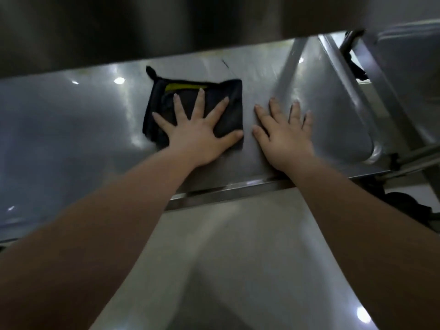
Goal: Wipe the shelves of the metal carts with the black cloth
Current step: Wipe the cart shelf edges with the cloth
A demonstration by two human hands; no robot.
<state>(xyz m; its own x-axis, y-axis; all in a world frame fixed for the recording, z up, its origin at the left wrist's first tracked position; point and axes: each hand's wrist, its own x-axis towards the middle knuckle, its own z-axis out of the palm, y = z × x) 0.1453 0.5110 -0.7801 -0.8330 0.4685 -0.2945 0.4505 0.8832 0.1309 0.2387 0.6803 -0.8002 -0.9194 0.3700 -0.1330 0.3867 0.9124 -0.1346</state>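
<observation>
The folded black fabric cloth [162,101] carries one yellow-green stripe [185,87] along its far edge, and the rest is plain, unpatterned black. Under the cloth, the flat silver-grey steel cart shelf [71,120] has a dull brushed sheen, dotted with white light glints left of the cloth. Beyond the cloth runs a darker grey-brown metal shelf [119,27] — nearer than the cloth, pale grey floor [238,246].

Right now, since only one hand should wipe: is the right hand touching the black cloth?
Apart. The head view shows a strip of bare shelf between the right hand and the black cloth; only the left hand presses flat on it.
</observation>
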